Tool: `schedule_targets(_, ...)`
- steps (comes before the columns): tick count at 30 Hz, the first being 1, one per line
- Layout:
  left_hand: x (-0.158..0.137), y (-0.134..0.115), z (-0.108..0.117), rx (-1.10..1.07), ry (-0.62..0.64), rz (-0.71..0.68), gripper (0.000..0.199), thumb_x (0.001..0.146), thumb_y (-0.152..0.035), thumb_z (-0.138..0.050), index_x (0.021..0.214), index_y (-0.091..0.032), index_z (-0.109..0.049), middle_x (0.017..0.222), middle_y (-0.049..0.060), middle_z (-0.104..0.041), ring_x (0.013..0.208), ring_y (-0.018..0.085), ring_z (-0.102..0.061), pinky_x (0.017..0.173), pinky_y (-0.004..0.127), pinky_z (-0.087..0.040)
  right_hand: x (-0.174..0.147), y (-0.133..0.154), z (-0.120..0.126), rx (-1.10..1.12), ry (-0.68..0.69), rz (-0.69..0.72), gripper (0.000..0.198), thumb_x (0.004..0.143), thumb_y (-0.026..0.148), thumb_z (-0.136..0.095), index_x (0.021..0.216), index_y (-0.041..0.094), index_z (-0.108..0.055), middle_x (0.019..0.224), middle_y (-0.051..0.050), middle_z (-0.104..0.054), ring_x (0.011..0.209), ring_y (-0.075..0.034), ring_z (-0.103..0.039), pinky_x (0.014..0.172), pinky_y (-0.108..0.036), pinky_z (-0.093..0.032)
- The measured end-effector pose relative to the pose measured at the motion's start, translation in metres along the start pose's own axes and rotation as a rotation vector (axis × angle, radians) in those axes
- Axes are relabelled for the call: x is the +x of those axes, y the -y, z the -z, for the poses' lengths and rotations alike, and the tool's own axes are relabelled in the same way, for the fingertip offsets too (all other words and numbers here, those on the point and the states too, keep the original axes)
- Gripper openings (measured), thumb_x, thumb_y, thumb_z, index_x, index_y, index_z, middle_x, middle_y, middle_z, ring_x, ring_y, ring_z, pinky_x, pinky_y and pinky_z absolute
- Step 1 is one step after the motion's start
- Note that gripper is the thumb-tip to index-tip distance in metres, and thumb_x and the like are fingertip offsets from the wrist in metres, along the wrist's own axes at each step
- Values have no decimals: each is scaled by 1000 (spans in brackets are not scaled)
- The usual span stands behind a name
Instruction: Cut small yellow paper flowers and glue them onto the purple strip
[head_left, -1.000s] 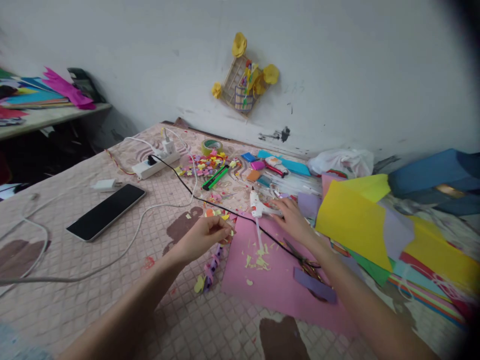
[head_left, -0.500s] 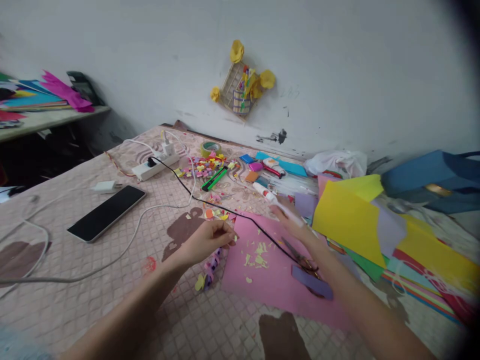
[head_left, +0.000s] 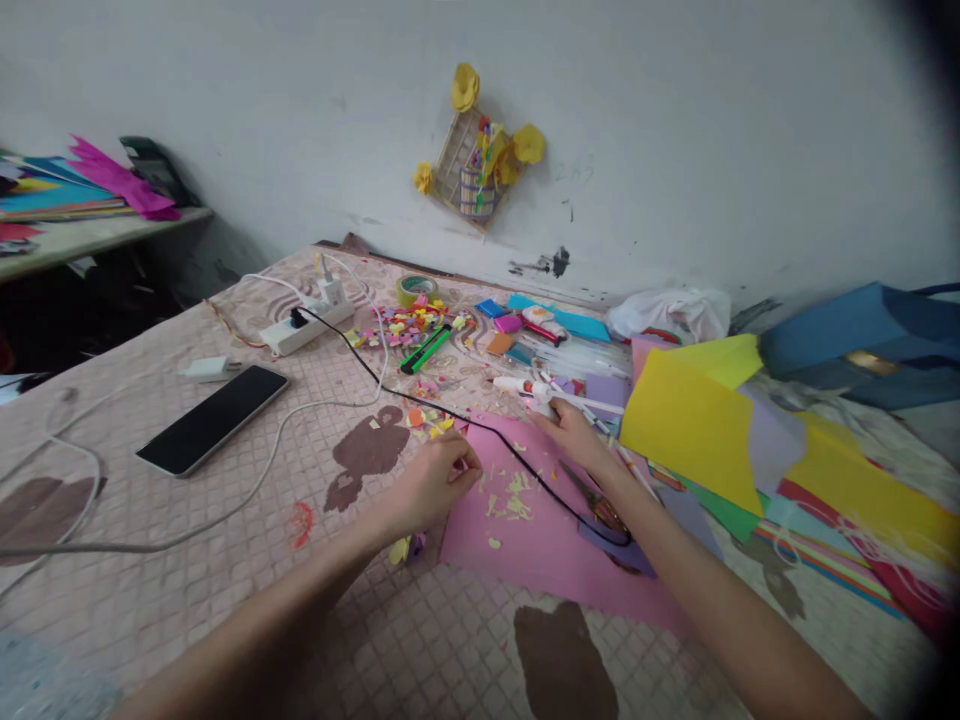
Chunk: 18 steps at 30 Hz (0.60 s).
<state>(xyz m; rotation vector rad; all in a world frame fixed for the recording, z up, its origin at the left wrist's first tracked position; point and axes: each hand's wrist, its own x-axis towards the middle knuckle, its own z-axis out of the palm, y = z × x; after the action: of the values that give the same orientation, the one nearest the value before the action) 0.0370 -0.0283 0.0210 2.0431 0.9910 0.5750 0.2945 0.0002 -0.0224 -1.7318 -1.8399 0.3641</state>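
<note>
My left hand (head_left: 439, 478) is closed in a pinch over the left edge of a pink sheet (head_left: 480, 555); what its fingertips hold is too small to make out. Below that wrist, a yellow and purple paper decoration (head_left: 405, 549) shows in part. Beyond the sheet's far edge, my right hand (head_left: 574, 435) is closed round the handle of a white glue gun (head_left: 519, 386), whose nozzle points left. Pale yellow paper scraps (head_left: 517, 498) lie on the sheet. Scissors (head_left: 604, 510) and a purple strip (head_left: 626, 556) are partly hidden by my right forearm.
A black cord (head_left: 450, 412) crosses the sheet from the power strip (head_left: 307, 328). A phone (head_left: 214, 420) lies at left. Small paper flowers (head_left: 397, 325), a green cutter (head_left: 425, 349) and tape (head_left: 417, 291) are farther back. Yellow paper (head_left: 690, 425) lies at right.
My right hand and the glue gun have come down to the tabletop. The black cord has shifted over the scissors. My left hand now covers more of the purple decoration.
</note>
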Motion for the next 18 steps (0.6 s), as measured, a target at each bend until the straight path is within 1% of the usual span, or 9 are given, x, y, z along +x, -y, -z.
schedule_targets(4,5,-4,-3,111,-21,-76,12,74,-11,-49,71,-14,-59,79,5,-59,76,15,-53,69,25,-41,-1,2,-2,-17,3,18,25,77,39,-49,65,17,-48,61,-1,-49,55,-15,-40,52,-26,-27)
schedule_targets(9,14,-7,-3,204,-13,-120,12,72,-9,-50,69,-15,-59,80,5,-61,80,17,-54,74,27,-40,3,-1,-6,-18,-18,45,23,78,39,-47,68,18,-48,66,-2,-51,61,-16,-43,57,-26,-31)
schedule_targets(13,26,-5,-5,284,47,-124,12,72,-9,-50,68,-15,-60,78,6,-62,78,17,-55,75,27,-40,8,-7,-10,-9,-35,58,24,79,40,-47,70,18,-48,69,-2,-51,65,-17,-44,60,-27,-33)
schedule_targets(18,37,7,-8,330,109,-105,11,70,-11,-51,66,-13,-61,72,6,-62,73,16,-55,70,26,-41,8,-9,-8,14,-30,60,22,77,39,-50,72,18,-50,72,-3,-52,67,-17,-45,63,-28,-35)
